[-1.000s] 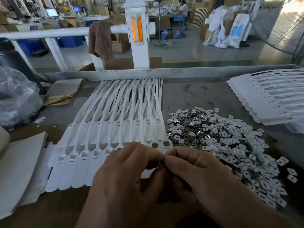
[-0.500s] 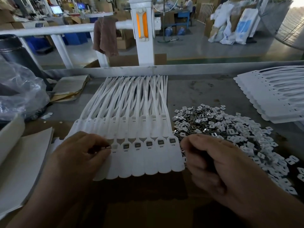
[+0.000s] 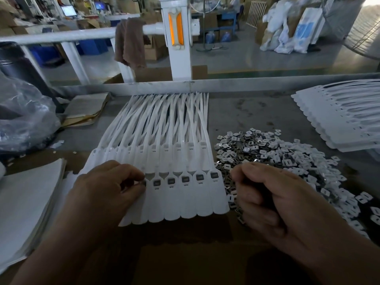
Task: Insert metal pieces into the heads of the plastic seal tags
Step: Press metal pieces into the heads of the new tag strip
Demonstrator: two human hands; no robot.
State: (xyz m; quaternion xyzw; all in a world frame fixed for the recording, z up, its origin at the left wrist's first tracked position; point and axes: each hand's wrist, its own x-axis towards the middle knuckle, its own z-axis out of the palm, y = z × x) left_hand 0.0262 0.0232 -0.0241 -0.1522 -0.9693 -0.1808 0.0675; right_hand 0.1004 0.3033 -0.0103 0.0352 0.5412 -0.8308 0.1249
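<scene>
A joined row of white plastic seal tags (image 3: 185, 198) lies flat in front of me, straps fanning away toward the table's back rail. Several heads on the right side of the row show dark metal pieces (image 3: 185, 178) seated in them. My left hand (image 3: 107, 188) rests on the left part of the row and pinches a small metal piece (image 3: 143, 182) at a tag head. My right hand (image 3: 265, 198) hovers with curled fingers at the edge of the pile of loose metal pieces (image 3: 273, 153); whether it holds any is hidden.
A second stack of white tags (image 3: 345, 118) lies at the far right. White sheets (image 3: 26, 202) are stacked at the left, with a crumpled plastic bag (image 3: 22, 120) and cardboard (image 3: 86, 109) behind them. A metal rail (image 3: 246, 84) bounds the table's back.
My hands, joined in front of me a second ago, have parted. The left went to the tag heads on the left and then shifted slightly rightward along the row; the right moved toward the metal pile.
</scene>
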